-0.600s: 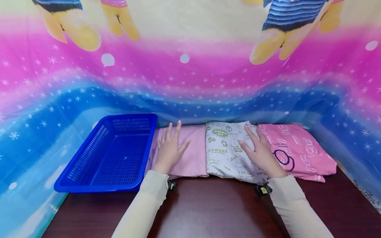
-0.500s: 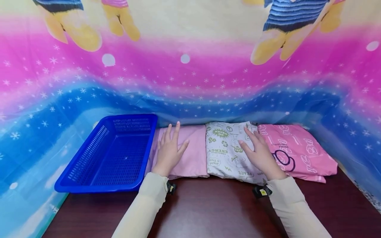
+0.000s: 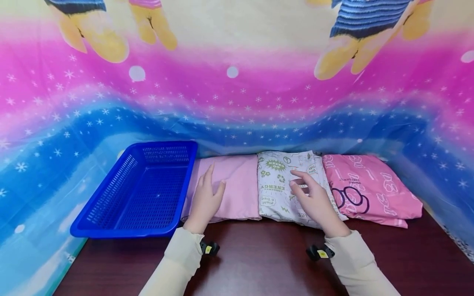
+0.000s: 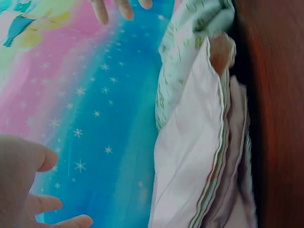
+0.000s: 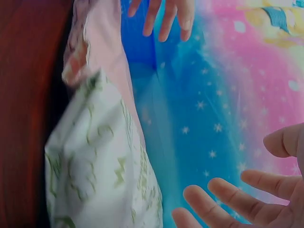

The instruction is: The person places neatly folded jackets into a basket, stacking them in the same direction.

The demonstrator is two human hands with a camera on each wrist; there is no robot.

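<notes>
Fingers parted on the left hand and loosely bent on the right hand hover over 2 folded cloths, lower centre: a plain pale-pink cloth with layered edges and a white cloth printed with green lettering. Lower right lies a bright-pink cloth with white bow outlines; lower left, a blue perforated basket.

My left hand hides part of the pale pink folded cloth; my right hand covers some print on the green-lettered white cloth. The head view cuts off my cream sleeves near me and figures on the far backdrop.
</notes>
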